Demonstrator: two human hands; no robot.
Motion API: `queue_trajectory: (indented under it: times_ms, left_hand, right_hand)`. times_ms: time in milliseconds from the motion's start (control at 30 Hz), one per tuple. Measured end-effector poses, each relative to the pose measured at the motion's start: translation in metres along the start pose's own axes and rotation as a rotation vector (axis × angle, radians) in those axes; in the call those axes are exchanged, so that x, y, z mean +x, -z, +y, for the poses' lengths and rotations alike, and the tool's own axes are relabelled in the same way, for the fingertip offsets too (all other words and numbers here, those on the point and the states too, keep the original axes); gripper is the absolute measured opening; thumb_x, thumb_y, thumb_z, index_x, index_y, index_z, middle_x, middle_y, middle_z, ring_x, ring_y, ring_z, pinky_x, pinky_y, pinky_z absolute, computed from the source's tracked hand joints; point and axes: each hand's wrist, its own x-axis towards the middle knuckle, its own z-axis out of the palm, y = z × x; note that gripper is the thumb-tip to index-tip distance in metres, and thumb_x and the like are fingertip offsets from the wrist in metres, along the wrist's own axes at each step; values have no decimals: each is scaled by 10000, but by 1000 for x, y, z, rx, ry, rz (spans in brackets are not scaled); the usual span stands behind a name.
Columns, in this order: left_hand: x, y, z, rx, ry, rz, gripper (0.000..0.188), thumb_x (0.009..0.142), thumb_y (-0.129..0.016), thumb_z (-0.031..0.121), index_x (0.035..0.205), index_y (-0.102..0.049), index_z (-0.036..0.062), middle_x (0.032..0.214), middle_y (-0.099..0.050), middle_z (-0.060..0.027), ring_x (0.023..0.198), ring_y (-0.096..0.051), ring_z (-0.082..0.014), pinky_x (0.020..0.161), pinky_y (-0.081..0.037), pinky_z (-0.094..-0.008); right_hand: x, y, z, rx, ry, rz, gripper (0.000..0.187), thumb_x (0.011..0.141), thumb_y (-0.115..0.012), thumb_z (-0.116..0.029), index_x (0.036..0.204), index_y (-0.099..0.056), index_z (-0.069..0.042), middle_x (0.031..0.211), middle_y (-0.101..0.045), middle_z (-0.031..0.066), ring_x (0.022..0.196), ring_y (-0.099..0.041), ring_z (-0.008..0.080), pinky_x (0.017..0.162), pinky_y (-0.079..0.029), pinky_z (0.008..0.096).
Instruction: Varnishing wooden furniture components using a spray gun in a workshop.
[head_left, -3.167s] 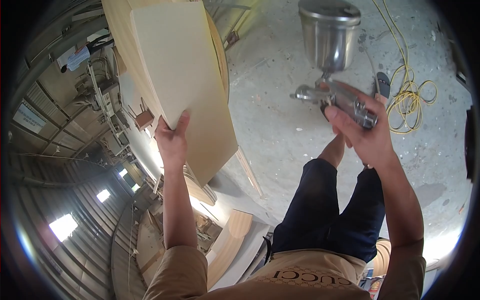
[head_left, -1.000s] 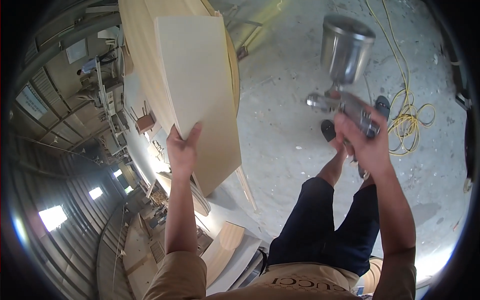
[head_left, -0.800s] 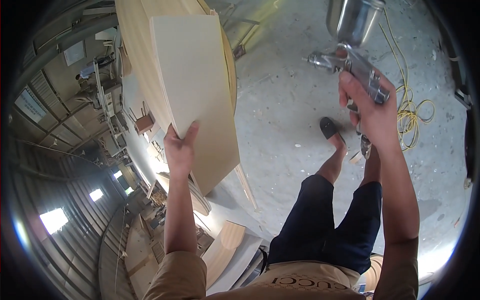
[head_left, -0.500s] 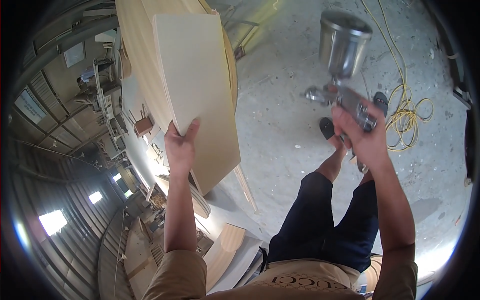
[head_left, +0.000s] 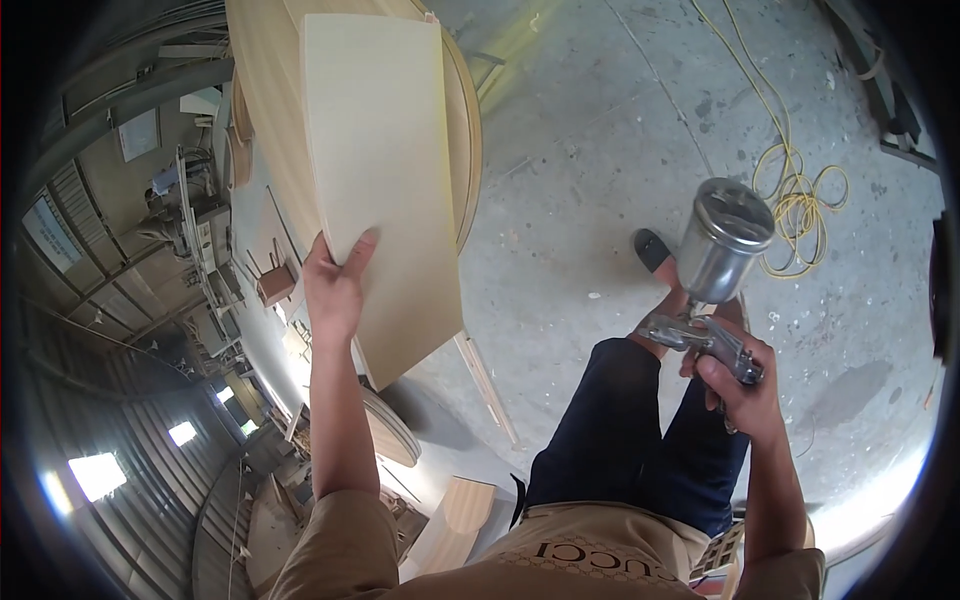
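A long pale wooden panel (head_left: 385,150) lies tilted on a larger wooden piece with a rounded edge (head_left: 468,130). My left hand (head_left: 335,290) is closed on the panel's left edge, thumb flat on its upper face and the other fingers hidden under it. In front of my right thigh, my right hand (head_left: 745,390) grips a metal spray gun (head_left: 735,240) with a silver cup on top. The gun's nozzle points left, toward the panel but well apart from it. Parts of the handle and trigger are covered by my fingers.
A yellow hose (head_left: 797,220) lies coiled on the grey concrete floor (head_left: 570,220). Light wood strips (head_left: 487,390) lean below the panel. A curved wooden piece (head_left: 455,525) lies near my left side, and a brown stool (head_left: 275,285) stands farther left.
My right hand has brought the spray gun down and closer to my body, away from over the floor ahead. The left hand keeps its hold on the panel's edge.
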Motion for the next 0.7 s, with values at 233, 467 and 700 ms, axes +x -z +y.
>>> queue_trajectory:
  times_ms: [233, 467, 700]
  left_hand:
    - [-25, 36, -41, 87, -86, -28, 315, 958, -724, 194, 1161, -660, -38, 1033, -740, -93, 928, -656, -136, 841, -514, -289]
    - [-55, 31, -72, 135, -143, -40, 288, 961, -712, 188, 1148, -669, -26, 1008, -746, -87, 897, -649, -127, 828, -511, -289]
    - [-75, 44, -89, 237, -201, -23, 315, 943, -733, 209, 1139, -677, -31, 1013, -749, -93, 909, -642, -128, 840, -504, -291]
  right_hand:
    - [-72, -8, 20, -79, -15, 38, 451, 945, -716, -160, 1319, -597, 62, 899, -720, 108, 762, -692, 133, 467, -479, 206]
    - [-142, -23, 108, -42, -20, 37, 443, 919, -723, -164, 1281, -619, 68, 853, -729, 102, 640, -642, 107, 483, -479, 218]
    - [-281, -58, 193, 84, -198, 227, 493, 878, -735, -353, 1139, -674, 61, 799, -714, 66, 546, -567, 64, 501, -442, 220]
